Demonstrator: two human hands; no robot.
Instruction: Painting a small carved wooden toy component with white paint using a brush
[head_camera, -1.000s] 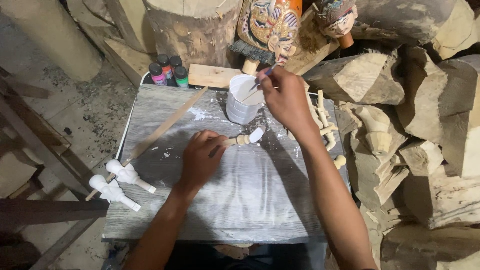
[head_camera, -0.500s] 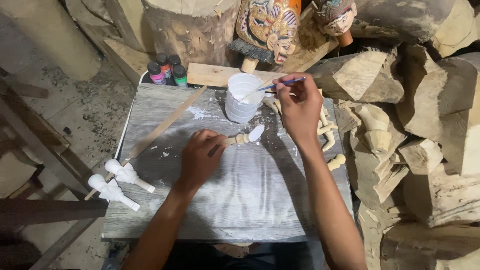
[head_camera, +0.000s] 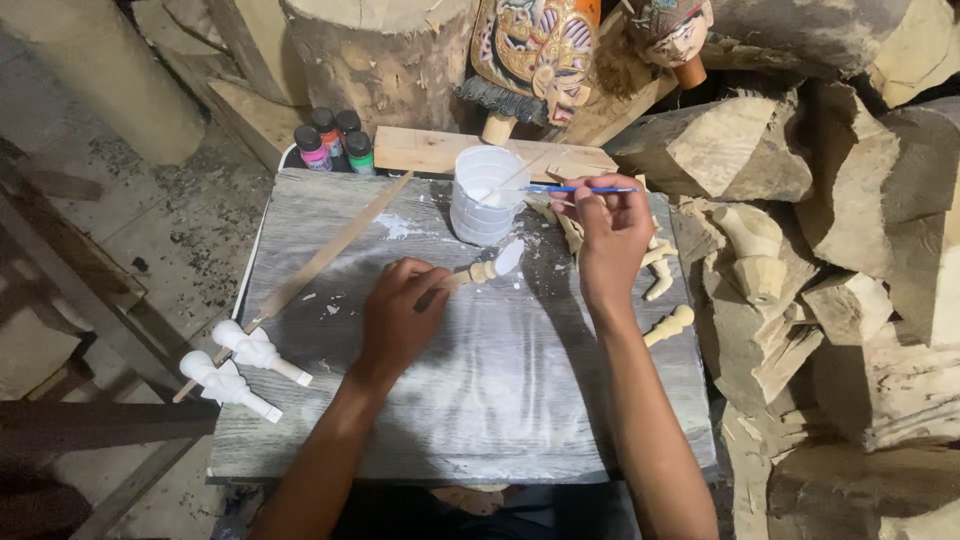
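moved: right hand (head_camera: 610, 235) lifted brush (head_camera: 580, 188) clear of white cup (head_camera: 485, 195)
left hand (head_camera: 400, 315): fingers clamped on small carved peg (head_camera: 490, 268), mid worktop (head_camera: 480, 400)
handling: light, stiff, wet tip; hold the unpainted shaft

Your work surface is a grey wood-grain board (head_camera: 330, 420). Rough-cut pale wood blocks (head_camera: 800, 290) are stacked along your right. A large log stump (head_camera: 385, 55) stands behind the board. The concrete floor (head_camera: 150, 210) at left carries scattered shavings and dark timber framing (head_camera: 90, 420).
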